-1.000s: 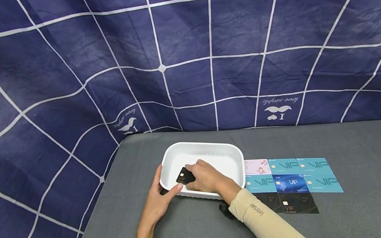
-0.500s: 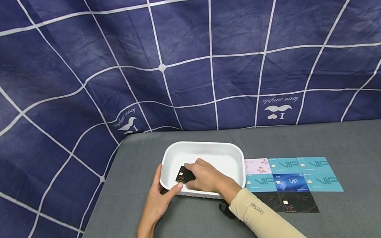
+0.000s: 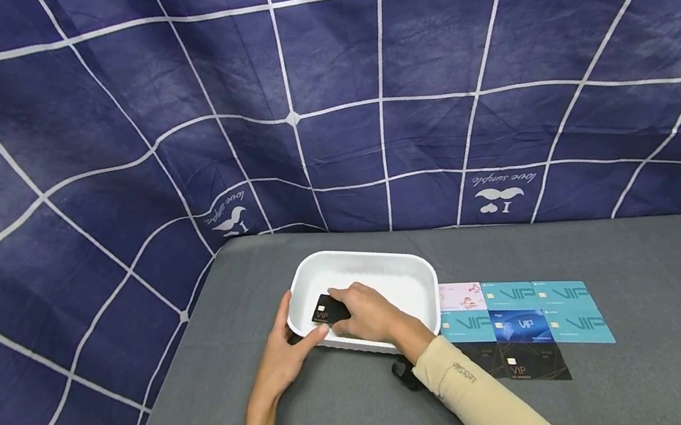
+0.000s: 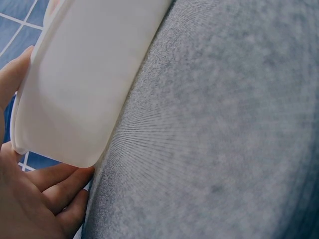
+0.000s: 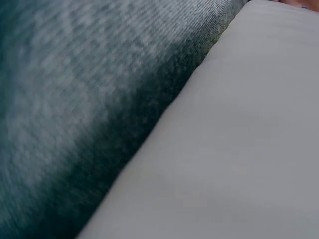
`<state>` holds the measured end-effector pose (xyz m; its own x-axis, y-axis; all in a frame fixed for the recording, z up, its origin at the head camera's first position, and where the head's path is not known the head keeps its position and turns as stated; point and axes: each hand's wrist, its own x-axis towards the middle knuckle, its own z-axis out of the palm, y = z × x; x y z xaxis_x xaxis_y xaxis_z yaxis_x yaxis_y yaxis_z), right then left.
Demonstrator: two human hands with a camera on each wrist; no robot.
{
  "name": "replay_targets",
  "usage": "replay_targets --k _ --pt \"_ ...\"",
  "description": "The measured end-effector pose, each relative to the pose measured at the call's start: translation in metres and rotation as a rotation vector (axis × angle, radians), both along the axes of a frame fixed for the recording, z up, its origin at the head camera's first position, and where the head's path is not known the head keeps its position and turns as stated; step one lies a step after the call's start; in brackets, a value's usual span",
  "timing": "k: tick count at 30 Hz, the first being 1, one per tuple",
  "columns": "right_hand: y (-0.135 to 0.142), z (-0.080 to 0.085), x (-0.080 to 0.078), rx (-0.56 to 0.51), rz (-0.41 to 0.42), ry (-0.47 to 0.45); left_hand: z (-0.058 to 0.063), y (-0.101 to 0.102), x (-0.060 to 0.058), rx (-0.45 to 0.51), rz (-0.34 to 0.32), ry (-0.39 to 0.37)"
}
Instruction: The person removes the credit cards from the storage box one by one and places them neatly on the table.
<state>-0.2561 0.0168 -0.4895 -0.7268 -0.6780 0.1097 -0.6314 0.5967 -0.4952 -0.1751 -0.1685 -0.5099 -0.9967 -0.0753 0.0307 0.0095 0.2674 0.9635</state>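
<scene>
Inside a white plastic tray (image 3: 403, 292) lies a black VIP card (image 3: 329, 309) with a gold chip, near the tray's left end. My right hand (image 3: 366, 312) reaches over the front rim and pinches that card by its right side; the fingertips are partly hidden behind the hand. My left hand (image 3: 280, 359) holds the tray's near left corner, thumb at the front rim. In the left wrist view, the left fingers (image 4: 62, 191) bear against the tray's outer wall (image 4: 94, 79). Only the tray's wall (image 5: 249, 139) and grey cloth fill most of the right wrist view.
Right of the tray, several cards lie edge to edge: a pink one (image 3: 461, 297), teal ones (image 3: 575, 324), a blue one (image 3: 522, 327) and black ones (image 3: 535, 364), one partly behind the right sleeve (image 3: 483, 394). Grey cloth (image 3: 676, 308) covers the surface; a blue checked curtain (image 3: 343, 145) stands behind.
The black card has shifted slightly left inside the tray under my right fingers. Both hands and the tray stay nearly in place, and the head view has moved a little.
</scene>
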Motion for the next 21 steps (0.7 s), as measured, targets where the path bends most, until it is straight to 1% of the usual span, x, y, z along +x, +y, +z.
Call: replay_targets --k 8,9,10,15,16,17,21 --pt "0.0 0.001 0.003 -0.063 0.003 0.027 0.0 0.0 0.0 -0.013 0.007 -0.001" --pt "0.001 0.001 0.003 -0.072 0.003 0.034 0.0 0.0 0.0 -0.014 0.006 -0.002" --pt "0.001 0.001 0.004 -0.081 0.003 0.04 0.004 0.001 0.002 -0.014 0.004 -0.004" --pt "0.005 0.004 0.007 -0.146 0.002 0.083 0.007 0.002 0.002 -0.031 0.007 -0.018" --pt "0.006 0.005 0.007 -0.154 0.002 0.092 0.007 0.003 0.002 -0.029 0.009 -0.02" --pt "0.007 0.006 0.008 -0.157 0.0 0.099 0.003 0.002 0.0 -0.028 0.011 -0.019" --pt "0.014 0.01 0.013 -0.147 0.007 0.119 0.001 0.001 0.0 -0.012 0.016 -0.005"
